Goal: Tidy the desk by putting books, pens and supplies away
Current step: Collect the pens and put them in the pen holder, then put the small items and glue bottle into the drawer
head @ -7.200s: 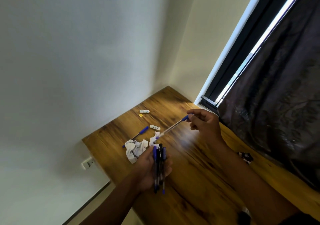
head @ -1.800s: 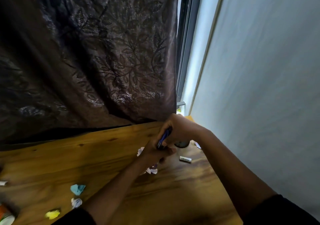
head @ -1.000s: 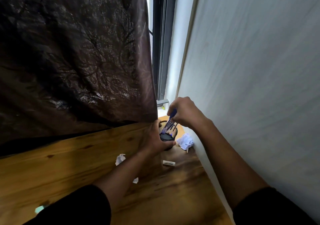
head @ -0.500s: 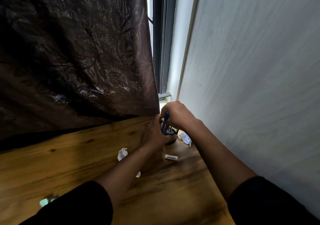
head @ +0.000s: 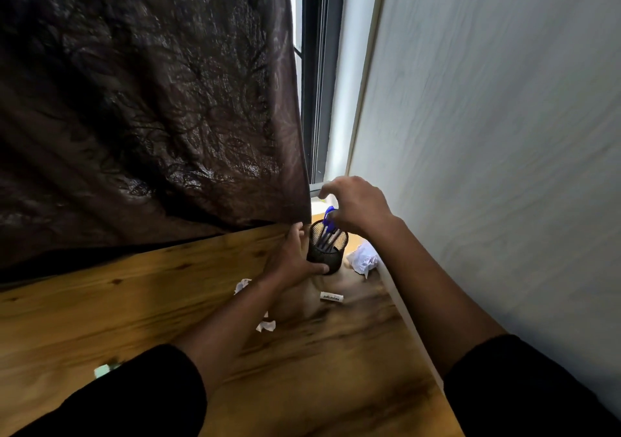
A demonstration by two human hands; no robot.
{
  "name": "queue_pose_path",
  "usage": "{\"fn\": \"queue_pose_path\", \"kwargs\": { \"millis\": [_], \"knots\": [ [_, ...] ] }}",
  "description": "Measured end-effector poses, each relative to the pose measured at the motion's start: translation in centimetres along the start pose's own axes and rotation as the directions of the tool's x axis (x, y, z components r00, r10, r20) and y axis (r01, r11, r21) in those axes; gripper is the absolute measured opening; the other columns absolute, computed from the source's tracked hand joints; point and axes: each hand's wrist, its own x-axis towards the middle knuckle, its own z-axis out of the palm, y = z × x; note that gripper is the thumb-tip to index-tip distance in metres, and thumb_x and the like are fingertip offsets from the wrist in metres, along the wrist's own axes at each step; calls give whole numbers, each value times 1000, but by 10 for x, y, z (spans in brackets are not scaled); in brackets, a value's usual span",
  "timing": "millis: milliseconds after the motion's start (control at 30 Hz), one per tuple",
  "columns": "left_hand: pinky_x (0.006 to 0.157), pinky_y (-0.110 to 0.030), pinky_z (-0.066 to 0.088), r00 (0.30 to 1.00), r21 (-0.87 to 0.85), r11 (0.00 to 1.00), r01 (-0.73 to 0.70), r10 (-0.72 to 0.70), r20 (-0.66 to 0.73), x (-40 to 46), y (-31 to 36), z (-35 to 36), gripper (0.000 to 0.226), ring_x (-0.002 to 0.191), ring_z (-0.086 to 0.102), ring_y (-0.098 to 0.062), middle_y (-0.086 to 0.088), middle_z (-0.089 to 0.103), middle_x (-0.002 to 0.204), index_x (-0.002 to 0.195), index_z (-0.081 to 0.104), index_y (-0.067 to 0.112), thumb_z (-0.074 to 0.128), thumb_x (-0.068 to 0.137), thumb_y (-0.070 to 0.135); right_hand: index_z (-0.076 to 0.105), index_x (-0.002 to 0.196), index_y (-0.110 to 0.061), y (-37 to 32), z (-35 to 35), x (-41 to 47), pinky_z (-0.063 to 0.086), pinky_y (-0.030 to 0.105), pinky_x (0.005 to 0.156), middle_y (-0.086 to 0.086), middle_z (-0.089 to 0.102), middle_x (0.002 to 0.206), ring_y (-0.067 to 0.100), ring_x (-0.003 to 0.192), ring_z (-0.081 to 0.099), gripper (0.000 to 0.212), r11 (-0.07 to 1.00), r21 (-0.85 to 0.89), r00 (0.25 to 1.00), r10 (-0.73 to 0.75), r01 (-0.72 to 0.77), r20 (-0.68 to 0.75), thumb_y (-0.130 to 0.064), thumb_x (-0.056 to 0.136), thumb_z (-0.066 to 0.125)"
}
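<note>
Gripping the mesh pen holder point(head: 327, 252) on the desk point(head: 134, 302), the left hand point(head: 292, 258) steadies it; the right hand point(head: 356, 206) hovers above the pens point(head: 328, 226), fingers loosely curled, empty.

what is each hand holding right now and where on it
Left hand grips the mesh pen cup round its lower wall. Right hand holds nothing, open above the pens.

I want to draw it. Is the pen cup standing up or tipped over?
Standing up. The pen cup sits on its base, pens poking out above.
</note>
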Motion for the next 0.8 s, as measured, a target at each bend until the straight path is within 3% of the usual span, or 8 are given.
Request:
{"fn": "queue_pose_path", "kwargs": {
  "millis": [167,300,400,500,567,667,733,800],
  "knots": [
    [114,-42,39,999,77,997,5,-1,-52,-27,-17,-12,115,146,39,-25,-6,38,161,158,24,17,93,68,31,71,114,-31,-10,-10,-18,50,34,77,-4,69,117,22,109,60,33,997,47,986,-46,54,-163,-18,85,76],
    [112,-30,38,993,120,992,-40,53,-108,-55,-29,-18,100,143,41,-18,3,42,157,156,32,21,89,74,28,73,109,-31,-28,-2,-42,52,30,73,-4,69,102,18,92,64,24,971,188,972,-104,145,-212,-23,86,75],
    [105,-21,35,980,198,975,-98,130,-153,-80,-40,-20,87,139,43,-14,8,45,152,150,42,26,85,75,27,73,102,-31,-40,22,-60,53,32,70,-5,69,97,19,86,65,22,968,218,985,-92,124,-149,-20,85,65],
    [107,-15,32,948,258,934,-248,289,-134,-111,-53,-21,66,132,46,-10,21,48,141,141,52,28,79,81,27,69,93,-26,-44,58,-78,51,30,65,-3,68,90,23,85,69,11,981,157,993,-115,111,18,-20,88,62],
    [102,-20,39,923,321,886,-335,378,-79,-131,-59,-23,55,125,52,-11,15,56,136,135,59,29,72,81,31,72,105,-29,-42,82,-92,58,34,73,-3,72,100,21,92,69,18,982,146,986,-136,121,99,-24,88,66],
    [101,-19,37,920,445,813,-375,387,68,-158,-71,-24,56,131,49,-13,7,53,144,141,57,27,68,87,37,70,117,-33,-32,112,-111,54,35,83,-5,66,119,20,108,59,30,990,66,981,-136,127,140,-26,88,67],
    [108,-25,38,931,515,780,-355,347,116,-174,-88,-25,59,136,47,-12,10,50,148,143,54,30,68,88,42,69,118,-31,-27,126,-119,45,33,78,-3,63,122,23,109,55,31,993,-5,982,-114,116,152,-25,88,66],
    [107,-28,43,916,555,735,-389,371,149,-187,-107,-26,54,130,53,-11,12,59,140,132,62,34,72,80,45,70,113,-30,-24,137,-125,41,32,70,-1,61,115,26,106,56,28,997,-14,988,-76,78,132,-23,86,69]
  ]
}}
